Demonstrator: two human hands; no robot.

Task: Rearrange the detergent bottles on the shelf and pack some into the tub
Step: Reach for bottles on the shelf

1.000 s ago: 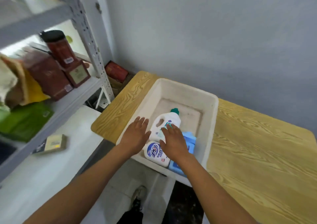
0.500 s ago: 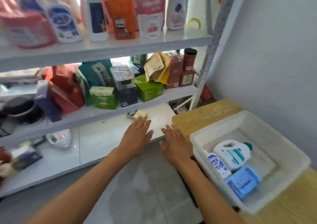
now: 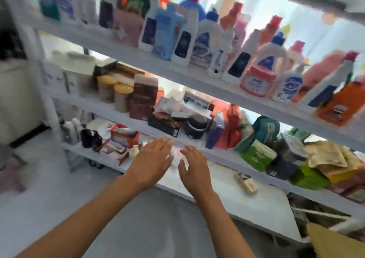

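Overhead, detergent bottles [image 3: 205,40] stand upright, caps up; both hands' [image 3: 152,161] grips spread, holding nothing.

Left arm: bare forearm entering from the lower left and running up toward the centre of the view.
Left hand [image 3: 151,162]: palm down, back of the hand toward the camera, fingers straight and slightly spread, holding nothing.
Right arm: bare forearm entering from the bottom edge, right of centre, and angled up and leftward.
Right hand [image 3: 194,169]: palm down, fingers extended and loosely fanned, thumb set apart toward the left hand, holding nothing.
Spacing: the two hands lie side by side, near each other but apart.
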